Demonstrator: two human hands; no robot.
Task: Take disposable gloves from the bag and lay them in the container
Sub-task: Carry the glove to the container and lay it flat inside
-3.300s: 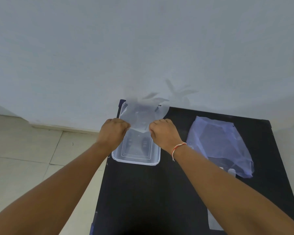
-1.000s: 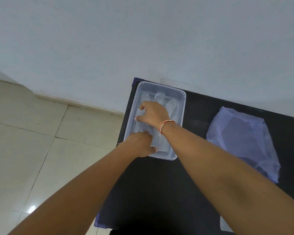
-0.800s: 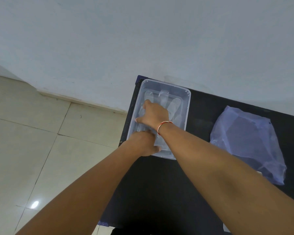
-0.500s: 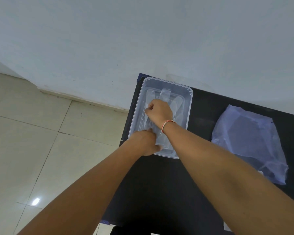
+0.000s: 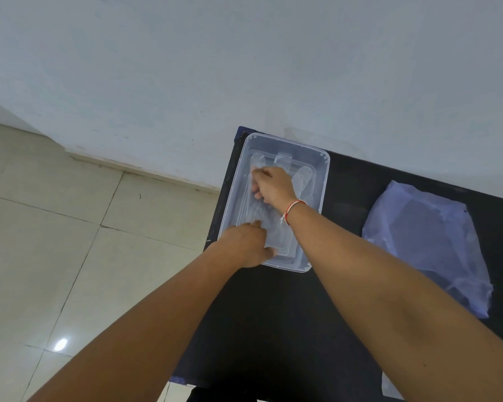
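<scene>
Pressing glove [image 5: 269,224] flat in container [image 5: 325,181]: left hand [image 5: 246,245] open, right hand [image 5: 270,185] pinching film; flimsy, slippery, best held at cuff.

— What can't you make out from up here?

— My right hand [image 5: 273,185] covers the middle of the glove [image 5: 266,216] in the container [image 5: 324,181]; the fingers curl under, so I cannot tell whether they pinch the film; my left hand [image 5: 246,246] hides the container's near left corner.

— And the bag [image 5: 427,242]?

— Too hazy to see what is inside (just pale folds); a pale scrap [image 5: 389,387] at the bottom is cut off by the edge and my forearm.
</scene>
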